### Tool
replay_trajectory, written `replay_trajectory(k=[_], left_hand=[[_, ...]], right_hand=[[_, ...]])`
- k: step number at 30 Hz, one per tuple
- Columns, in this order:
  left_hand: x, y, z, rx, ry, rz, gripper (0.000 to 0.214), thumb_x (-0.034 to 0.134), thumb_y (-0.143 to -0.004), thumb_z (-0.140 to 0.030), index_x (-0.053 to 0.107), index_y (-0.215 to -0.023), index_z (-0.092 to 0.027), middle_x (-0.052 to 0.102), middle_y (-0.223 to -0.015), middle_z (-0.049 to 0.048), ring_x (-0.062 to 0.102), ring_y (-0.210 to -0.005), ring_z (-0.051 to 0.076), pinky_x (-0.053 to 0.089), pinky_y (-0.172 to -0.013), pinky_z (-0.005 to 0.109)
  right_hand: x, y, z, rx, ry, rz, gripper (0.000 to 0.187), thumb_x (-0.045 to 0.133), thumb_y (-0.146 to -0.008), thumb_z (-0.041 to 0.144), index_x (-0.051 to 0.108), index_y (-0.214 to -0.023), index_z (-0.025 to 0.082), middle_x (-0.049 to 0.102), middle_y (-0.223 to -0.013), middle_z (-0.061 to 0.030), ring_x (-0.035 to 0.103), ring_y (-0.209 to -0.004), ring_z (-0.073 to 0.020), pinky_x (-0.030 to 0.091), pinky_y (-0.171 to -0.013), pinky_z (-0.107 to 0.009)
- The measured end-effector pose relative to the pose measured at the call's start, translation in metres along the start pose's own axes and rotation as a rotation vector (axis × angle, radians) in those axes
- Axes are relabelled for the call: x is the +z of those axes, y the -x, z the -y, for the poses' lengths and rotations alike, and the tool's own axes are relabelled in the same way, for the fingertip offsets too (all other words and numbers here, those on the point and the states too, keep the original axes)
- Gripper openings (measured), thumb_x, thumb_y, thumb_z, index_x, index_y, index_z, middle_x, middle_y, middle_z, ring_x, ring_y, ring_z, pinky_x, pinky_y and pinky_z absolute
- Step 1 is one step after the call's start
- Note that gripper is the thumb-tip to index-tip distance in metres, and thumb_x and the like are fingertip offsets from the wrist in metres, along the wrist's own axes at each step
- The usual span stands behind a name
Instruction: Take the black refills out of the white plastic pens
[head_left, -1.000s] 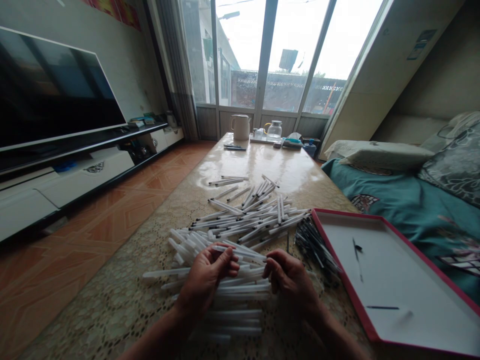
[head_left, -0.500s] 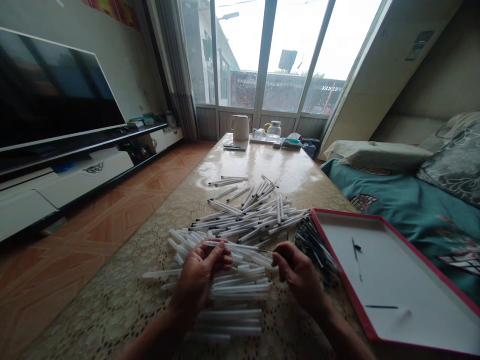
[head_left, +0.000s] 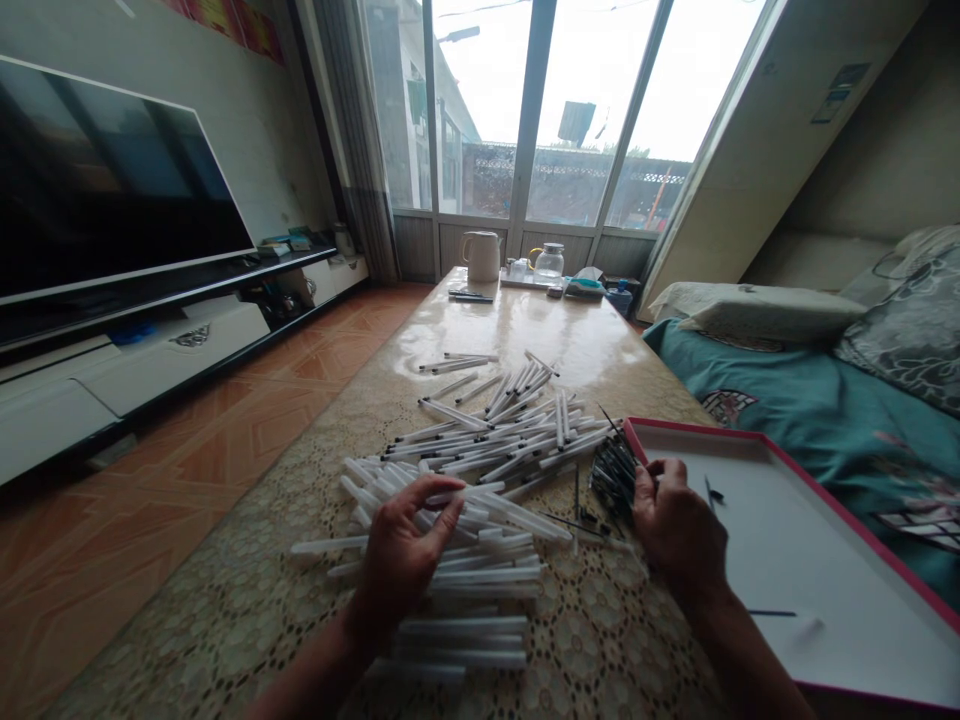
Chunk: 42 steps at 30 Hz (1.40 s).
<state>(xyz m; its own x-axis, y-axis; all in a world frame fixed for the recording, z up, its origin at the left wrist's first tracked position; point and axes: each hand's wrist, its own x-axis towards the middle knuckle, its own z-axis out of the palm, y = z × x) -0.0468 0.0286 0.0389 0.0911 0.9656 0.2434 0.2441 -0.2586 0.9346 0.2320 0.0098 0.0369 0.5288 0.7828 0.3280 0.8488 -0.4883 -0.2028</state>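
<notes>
A big heap of white pen barrels (head_left: 480, 470) covers the middle of the table (head_left: 525, 330). My left hand (head_left: 409, 545) hovers over the near part of the heap with one white barrel (head_left: 465, 494) pinched between thumb and fingers. My right hand (head_left: 675, 520) is off to the right, its fingers curled onto a pile of thin dark refills (head_left: 613, 472) beside the tray; whether it holds one I cannot make out. A few loose refills (head_left: 577, 520) lie between my hands.
A white tray with a red rim (head_left: 795, 570) lies at the right with a few refills in it. At the table's far end stand a white kettle (head_left: 481, 254) and a glass jug (head_left: 549, 262). A television (head_left: 105, 180) is left, a bed (head_left: 825, 400) right.
My right hand has let go of the barrel and moved right to the refill pile. My left hand stays in place with the barrel.
</notes>
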Motion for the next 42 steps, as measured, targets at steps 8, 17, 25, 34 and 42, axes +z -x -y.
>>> replay_trajectory(k=[8, 17, 25, 34, 42], left_hand=[[-0.002, 0.002, 0.005, 0.267, -0.67, 0.083, 0.023, 0.057, -0.078, -0.017, 0.065, -0.099, -0.022, 0.065, -0.107, 0.0091, 0.055, -0.105, 0.029, 0.041, -0.089, 0.05], [0.01, 0.038, -0.021, 0.378, -0.869, 0.844, 0.09, 0.075, -0.064, -0.039, 0.026, -0.14, -0.039, 0.017, -0.152, 0.0083, 0.013, -0.137, 0.038, 0.013, -0.102, 0.066], [-0.018, 0.041, 0.026, 0.688, -1.022, 0.608, 0.073, 0.059, -0.083, -0.033, 0.017, -0.142, -0.041, 0.017, -0.153, 0.0, 0.017, -0.137, 0.032, 0.003, -0.108, 0.057], [-0.028, 0.012, 0.034, 0.816, -0.976, 0.615, 0.068, 0.051, -0.082, -0.053, 0.024, -0.142, -0.037, 0.023, -0.151, 0.0046, 0.016, -0.137, 0.035, -0.007, -0.106, 0.058], [-0.027, -0.007, 0.042, 0.828, -0.959, 0.67, 0.06, 0.051, -0.086, -0.041, 0.026, -0.141, -0.038, 0.025, -0.151, 0.0041, 0.017, -0.137, 0.034, -0.007, -0.105, 0.06]], right_hand=[[-0.004, 0.003, 0.004, -0.025, 0.097, 0.101, 0.024, 0.045, -0.089, 0.038, 0.049, -0.103, 0.018, 0.067, -0.068, -0.0079, 0.066, -0.061, -0.0249, 0.031, -0.047, -0.025], [0.014, 0.014, 0.01, -0.22, -0.11, 0.103, 0.02, 0.049, -0.089, 0.03, 0.052, -0.105, 0.019, 0.069, -0.071, -0.0042, 0.066, -0.063, -0.021, 0.031, -0.049, -0.023], [0.016, 0.018, 0.01, -0.328, -0.248, 0.104, 0.018, 0.042, -0.091, 0.028, 0.054, -0.098, 0.017, 0.068, -0.072, -0.0056, 0.065, -0.061, -0.021, 0.039, -0.052, -0.026], [0.024, 0.05, 0.047, -0.935, -0.459, 0.205, 0.042, 0.048, -0.089, 0.027, 0.045, -0.131, 0.023, 0.05, -0.131, -0.0089, 0.045, -0.118, -0.0244, 0.038, -0.099, -0.041], [0.04, 0.064, 0.056, -0.982, -0.338, 0.285, 0.053, 0.041, -0.092, 0.034, 0.031, -0.142, 0.019, 0.03, -0.147, -0.0103, 0.029, -0.132, -0.027, 0.034, -0.103, -0.045]])
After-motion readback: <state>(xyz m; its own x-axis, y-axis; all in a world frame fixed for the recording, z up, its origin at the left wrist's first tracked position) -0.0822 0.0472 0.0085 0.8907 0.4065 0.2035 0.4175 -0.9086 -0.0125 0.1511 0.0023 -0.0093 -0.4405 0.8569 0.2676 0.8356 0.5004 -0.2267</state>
